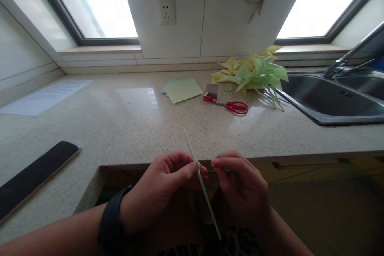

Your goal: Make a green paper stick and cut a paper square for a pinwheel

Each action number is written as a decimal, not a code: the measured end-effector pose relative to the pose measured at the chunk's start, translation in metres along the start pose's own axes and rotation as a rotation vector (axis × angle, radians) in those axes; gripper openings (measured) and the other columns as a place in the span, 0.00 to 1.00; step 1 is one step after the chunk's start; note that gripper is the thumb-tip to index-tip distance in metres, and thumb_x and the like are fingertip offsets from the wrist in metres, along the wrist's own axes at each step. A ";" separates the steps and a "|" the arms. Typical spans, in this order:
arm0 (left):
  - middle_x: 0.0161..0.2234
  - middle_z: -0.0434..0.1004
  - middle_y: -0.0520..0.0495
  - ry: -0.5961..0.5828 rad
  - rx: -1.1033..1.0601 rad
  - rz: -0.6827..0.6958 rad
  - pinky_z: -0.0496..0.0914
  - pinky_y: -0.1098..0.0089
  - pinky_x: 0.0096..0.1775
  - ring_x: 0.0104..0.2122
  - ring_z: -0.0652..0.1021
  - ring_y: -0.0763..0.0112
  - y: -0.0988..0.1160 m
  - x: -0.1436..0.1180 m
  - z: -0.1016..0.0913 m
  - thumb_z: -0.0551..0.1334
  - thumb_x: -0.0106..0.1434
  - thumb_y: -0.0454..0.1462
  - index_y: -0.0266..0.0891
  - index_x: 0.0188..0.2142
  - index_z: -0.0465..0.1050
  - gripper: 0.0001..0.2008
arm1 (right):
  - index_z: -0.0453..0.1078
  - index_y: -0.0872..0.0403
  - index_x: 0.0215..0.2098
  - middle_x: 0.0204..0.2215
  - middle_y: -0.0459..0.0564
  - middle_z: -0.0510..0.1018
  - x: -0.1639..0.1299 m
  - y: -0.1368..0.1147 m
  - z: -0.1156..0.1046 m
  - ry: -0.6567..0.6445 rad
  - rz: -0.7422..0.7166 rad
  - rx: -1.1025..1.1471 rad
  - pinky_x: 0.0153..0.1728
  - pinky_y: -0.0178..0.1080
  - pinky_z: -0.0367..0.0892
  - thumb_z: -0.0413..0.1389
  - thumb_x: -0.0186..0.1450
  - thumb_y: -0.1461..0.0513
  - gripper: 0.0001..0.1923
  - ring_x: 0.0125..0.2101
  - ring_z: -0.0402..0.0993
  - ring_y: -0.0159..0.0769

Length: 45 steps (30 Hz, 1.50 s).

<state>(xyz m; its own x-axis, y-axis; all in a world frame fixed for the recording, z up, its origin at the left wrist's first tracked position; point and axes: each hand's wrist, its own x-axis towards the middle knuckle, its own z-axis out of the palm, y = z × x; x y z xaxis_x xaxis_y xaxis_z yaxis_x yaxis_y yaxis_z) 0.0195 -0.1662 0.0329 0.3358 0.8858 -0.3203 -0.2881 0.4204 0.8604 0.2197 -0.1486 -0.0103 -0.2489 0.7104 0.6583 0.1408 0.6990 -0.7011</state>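
pinching pale strip (208, 201) mid-length in left hand (166, 180); with right hand (242, 186) narrowed at three o'clock, cannot tell if empty. likely light, creasable: grip middle softly.

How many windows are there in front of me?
2: a left window beside the wall socket, and a right window behind the sink. Both run past the picture's top edge.

Pale, speckled surface (129, 132) with inset steel sink (322, 122) at right. Toward the back, left to right: a printed white sheet (45, 96); a pale green sheet (184, 90) overlapping a blue one (163, 88); a small red-and-grey box (211, 93); red-handled scissors (237, 107), blades toward the box; yellow and green pinwheels (261, 71), heaped beside the sink. Front left: a long black object (39, 176).
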 end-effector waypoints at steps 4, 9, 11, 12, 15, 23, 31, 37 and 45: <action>0.32 0.83 0.47 0.042 0.025 0.003 0.74 0.69 0.39 0.32 0.81 0.70 -0.001 0.001 -0.002 0.73 0.61 0.42 0.35 0.34 0.76 0.13 | 0.74 0.47 0.42 0.33 0.44 0.79 0.004 -0.005 0.002 -0.038 0.352 0.066 0.35 0.36 0.71 0.56 0.70 0.65 0.07 0.33 0.76 0.32; 0.31 0.83 0.48 0.024 0.070 0.020 0.74 0.70 0.37 0.31 0.81 0.71 0.000 0.003 -0.005 0.73 0.60 0.44 0.34 0.35 0.77 0.14 | 0.76 0.48 0.40 0.31 0.44 0.81 0.010 -0.012 0.004 -0.102 0.557 0.250 0.32 0.33 0.72 0.57 0.70 0.60 0.05 0.31 0.77 0.31; 0.30 0.83 0.48 0.017 0.075 0.025 0.74 0.71 0.37 0.31 0.81 0.71 0.000 0.004 -0.007 0.73 0.61 0.44 0.34 0.36 0.77 0.14 | 0.76 0.48 0.39 0.30 0.43 0.81 0.012 -0.014 0.005 -0.112 0.583 0.292 0.32 0.32 0.71 0.57 0.70 0.60 0.05 0.31 0.77 0.30; 0.30 0.83 0.48 0.017 0.079 0.026 0.74 0.71 0.37 0.31 0.81 0.71 0.000 0.004 -0.008 0.72 0.61 0.44 0.34 0.36 0.77 0.14 | 0.76 0.48 0.39 0.30 0.43 0.81 0.012 -0.015 0.005 -0.114 0.599 0.303 0.32 0.31 0.71 0.57 0.70 0.60 0.05 0.30 0.77 0.30; 0.31 0.83 0.48 0.026 0.098 0.020 0.74 0.70 0.38 0.31 0.81 0.71 -0.001 0.006 -0.012 0.71 0.63 0.44 0.34 0.37 0.77 0.13 | 0.76 0.49 0.39 0.30 0.43 0.81 0.015 -0.015 0.004 -0.123 0.641 0.304 0.32 0.32 0.70 0.58 0.69 0.58 0.05 0.30 0.76 0.30; 0.30 0.82 0.48 0.050 0.107 0.015 0.74 0.69 0.36 0.30 0.81 0.70 0.000 0.009 -0.011 0.72 0.61 0.44 0.34 0.36 0.77 0.14 | 0.76 0.51 0.36 0.31 0.45 0.80 0.025 -0.015 0.004 -0.245 0.702 0.296 0.35 0.36 0.70 0.59 0.68 0.56 0.07 0.33 0.74 0.34; 0.29 0.83 0.48 0.053 0.169 0.020 0.73 0.70 0.36 0.30 0.80 0.69 -0.001 0.010 -0.011 0.73 0.59 0.41 0.35 0.36 0.79 0.12 | 0.74 0.53 0.33 0.27 0.45 0.77 0.028 -0.015 0.006 -0.238 0.776 0.283 0.30 0.36 0.67 0.62 0.65 0.54 0.10 0.29 0.71 0.33; 0.30 0.83 0.49 0.075 0.210 0.002 0.71 0.70 0.36 0.30 0.80 0.70 -0.001 0.011 -0.009 0.72 0.60 0.41 0.35 0.36 0.79 0.10 | 0.73 0.54 0.30 0.24 0.45 0.74 0.033 -0.014 0.004 -0.246 0.782 0.249 0.27 0.35 0.63 0.61 0.64 0.54 0.11 0.26 0.67 0.32; 0.30 0.83 0.49 0.092 0.199 0.008 0.71 0.72 0.35 0.29 0.80 0.71 0.004 0.016 -0.004 0.72 0.61 0.44 0.36 0.36 0.80 0.13 | 0.72 0.53 0.30 0.24 0.44 0.73 0.043 -0.012 -0.009 -0.288 0.700 0.125 0.27 0.35 0.63 0.58 0.65 0.56 0.10 0.26 0.67 0.32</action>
<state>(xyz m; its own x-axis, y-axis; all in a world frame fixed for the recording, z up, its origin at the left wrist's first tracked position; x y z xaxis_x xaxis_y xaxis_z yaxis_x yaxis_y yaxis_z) 0.0202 -0.1500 0.0299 0.2482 0.9072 -0.3398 -0.1051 0.3739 0.9215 0.2158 -0.1258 0.0286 -0.3835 0.9228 -0.0359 0.2525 0.0674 -0.9653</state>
